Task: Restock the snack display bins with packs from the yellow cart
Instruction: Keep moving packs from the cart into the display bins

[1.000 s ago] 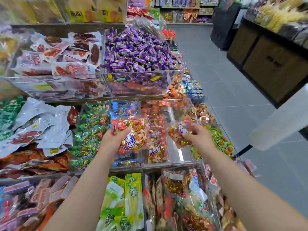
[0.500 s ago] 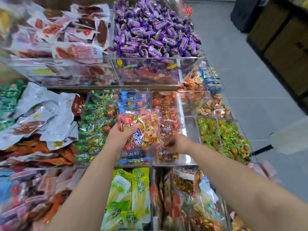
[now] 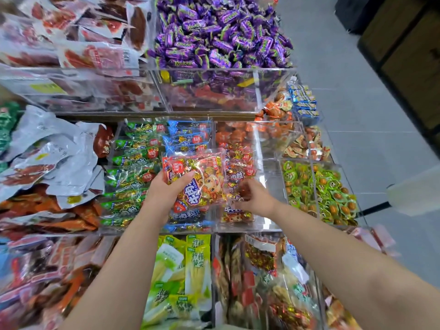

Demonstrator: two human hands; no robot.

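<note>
While green packs (image 3: pixel 128 177) are lying stacked in the bin beside it, the left hand (image 3: pixel 166 194) is gripping a red snack pack (image 3: pixel 197 179) above the clear display bin (image 3: pixel 240 225), and the right hand (image 3: pixel 254 198) is closing on that pack's lower right corner.

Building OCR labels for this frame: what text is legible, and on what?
"肉粒": white characters on the red snack pack held in the left hand; its smaller print is unreadable.
"柠檬笋尖", probably: on the yellow-green packs in the lower bin.
Purple candies: a Latin brand word, too blurred to spell.
Yellow bin tag and all other packs: too small or blurred to read.
</note>
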